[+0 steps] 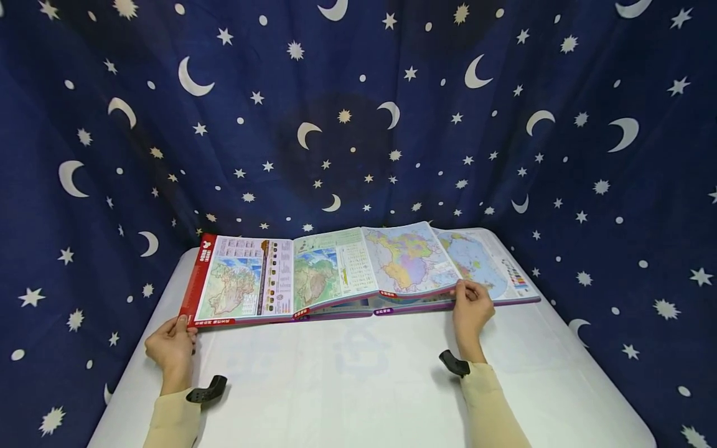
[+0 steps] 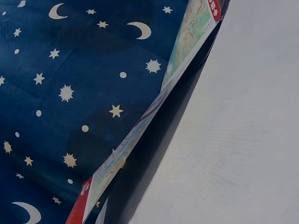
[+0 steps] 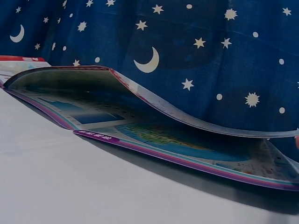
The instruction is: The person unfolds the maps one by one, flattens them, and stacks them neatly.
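Observation:
A folding map with red-edged panels lies spread across the back of the table, several panels wide. My left hand pinches its lower left corner between thumb and fingers, by the broad red strip. At the other end, my right hand pinches the lower right corner of the last panel. That side bows upward in the right wrist view, with a gap below it. Under it rests a purple-edged map, whose right part shows past the upper one. In the left wrist view, the red-edged map's left end is raised.
The white table stretches in front of the maps, with faint marks on its surface. A dark blue curtain with moons and stars hangs close behind the maps and along both sides. Black bands sit at both wrists.

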`<state>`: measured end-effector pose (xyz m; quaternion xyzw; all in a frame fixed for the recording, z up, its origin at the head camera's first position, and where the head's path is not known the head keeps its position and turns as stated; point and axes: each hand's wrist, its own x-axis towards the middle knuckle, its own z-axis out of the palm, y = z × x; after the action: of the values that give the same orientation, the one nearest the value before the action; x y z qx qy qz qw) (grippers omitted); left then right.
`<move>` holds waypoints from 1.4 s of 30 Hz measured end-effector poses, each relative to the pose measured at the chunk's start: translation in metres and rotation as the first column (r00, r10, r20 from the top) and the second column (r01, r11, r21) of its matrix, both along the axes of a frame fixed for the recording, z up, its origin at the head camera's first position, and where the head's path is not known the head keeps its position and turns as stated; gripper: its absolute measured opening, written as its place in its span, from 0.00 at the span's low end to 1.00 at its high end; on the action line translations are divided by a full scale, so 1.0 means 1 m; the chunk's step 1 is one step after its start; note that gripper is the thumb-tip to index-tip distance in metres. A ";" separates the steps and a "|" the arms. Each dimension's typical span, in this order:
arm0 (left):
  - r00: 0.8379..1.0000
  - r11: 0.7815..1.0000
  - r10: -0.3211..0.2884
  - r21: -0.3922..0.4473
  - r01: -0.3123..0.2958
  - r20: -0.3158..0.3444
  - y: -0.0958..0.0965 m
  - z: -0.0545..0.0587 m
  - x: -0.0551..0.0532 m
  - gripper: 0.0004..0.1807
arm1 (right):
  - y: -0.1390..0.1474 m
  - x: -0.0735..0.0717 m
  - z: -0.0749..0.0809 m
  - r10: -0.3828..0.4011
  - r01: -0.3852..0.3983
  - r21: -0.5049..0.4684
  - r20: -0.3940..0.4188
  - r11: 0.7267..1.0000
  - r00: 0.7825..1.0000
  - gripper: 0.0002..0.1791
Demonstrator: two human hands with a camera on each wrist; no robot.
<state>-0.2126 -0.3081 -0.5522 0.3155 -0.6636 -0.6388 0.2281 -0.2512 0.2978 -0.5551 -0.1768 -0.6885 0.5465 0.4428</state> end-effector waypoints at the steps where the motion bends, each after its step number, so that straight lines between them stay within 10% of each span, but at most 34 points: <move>1: 1.000 1.000 -0.003 0.001 0.003 -0.003 0.000 0.000 0.000 0.21 | 0.001 0.000 0.000 -0.005 0.005 0.003 0.005 1.000 1.000 0.08; 16: 0.982 0.973 -0.045 0.216 0.085 -0.184 0.008 0.005 0.006 0.15 | 0.022 0.007 0.008 -0.013 0.014 -0.017 0.032 1.000 0.999 0.11; 42: 0.942 0.939 -0.333 -0.103 0.327 -0.045 0.038 0.001 0.008 0.19 | 0.071 0.015 0.007 -0.092 0.102 -0.074 0.130 0.992 0.987 0.14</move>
<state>-0.2050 -0.2701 -0.5517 0.1688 -0.7291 -0.6454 0.1528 -0.2365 0.3692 -0.5484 -0.2619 -0.6832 0.5391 0.4172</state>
